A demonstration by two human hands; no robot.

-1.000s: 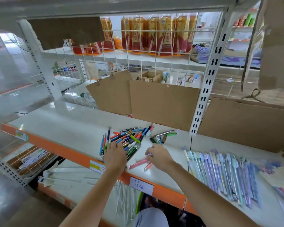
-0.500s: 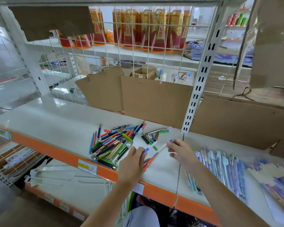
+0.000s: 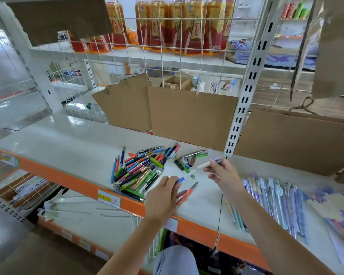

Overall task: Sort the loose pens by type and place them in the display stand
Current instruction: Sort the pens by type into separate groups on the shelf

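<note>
A heap of loose coloured pens lies on the white shelf. My left hand sits just right of the heap and holds several pens: a white pen with a blue cap and pink and red pens sticking out past the fingers. My right hand is lifted above the shelf and pinches a white pen with a lilac end. A row of pale blue and lilac pens lies on the shelf to the right.
A few dark and green pens and caps lie behind my hands. Brown cardboard sheets lean against the wire back. A white upright post divides the shelf. The orange shelf edge carries price labels. Bottles stand behind the grid.
My right hand has picked a white pen off the shelf and lifted it up and to the right. My left hand shifted right, now holding pens.
</note>
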